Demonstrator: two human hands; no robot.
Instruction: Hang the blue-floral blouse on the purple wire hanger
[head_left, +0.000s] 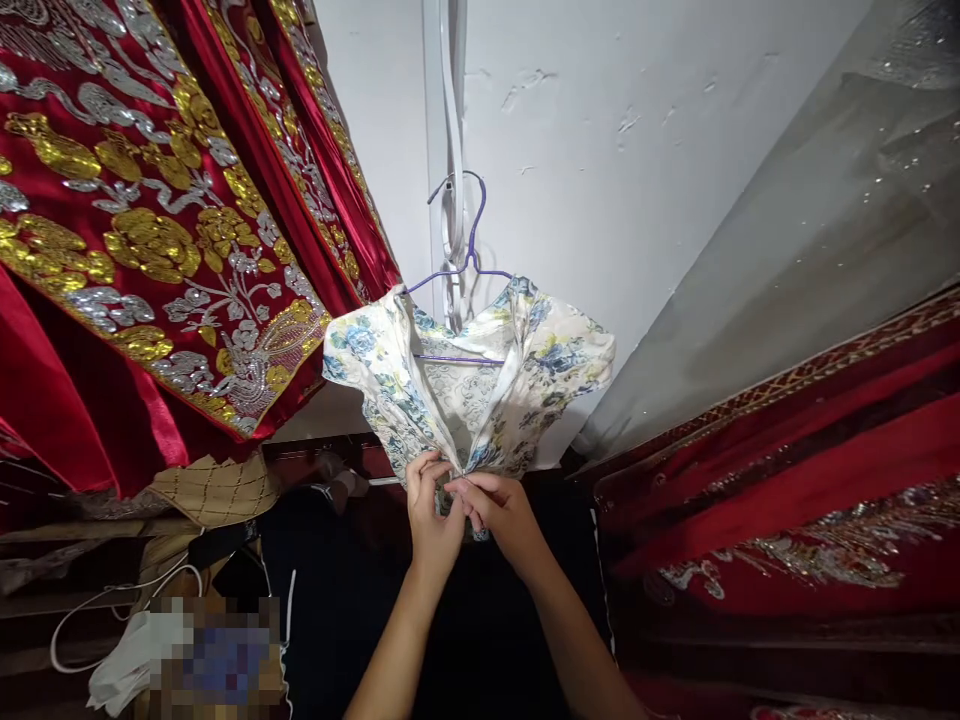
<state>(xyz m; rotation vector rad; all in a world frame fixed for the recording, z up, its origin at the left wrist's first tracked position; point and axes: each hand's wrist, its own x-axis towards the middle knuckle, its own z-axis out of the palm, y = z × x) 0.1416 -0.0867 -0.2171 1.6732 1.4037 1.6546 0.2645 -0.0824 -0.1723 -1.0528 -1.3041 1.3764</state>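
Observation:
A cream dress with a blue floral print (480, 375) hangs on a purple wire hanger (471, 250) against a white wall. The hanger's hook sits over a white strap (452, 150) that runs down the wall. My left hand (429, 515) and my right hand (499, 510) meet just below the dress's opening, fingers pinched together on the fabric at the front seam. The lower part of the dress is hidden behind my hands.
Red garments with gold and silver embroidery (150, 230) hang at the left. More red embroidered cloth (810, 470) and a grey sheer sequinned fabric (840, 220) fill the right. White cables and cloth (127, 640) lie at the lower left.

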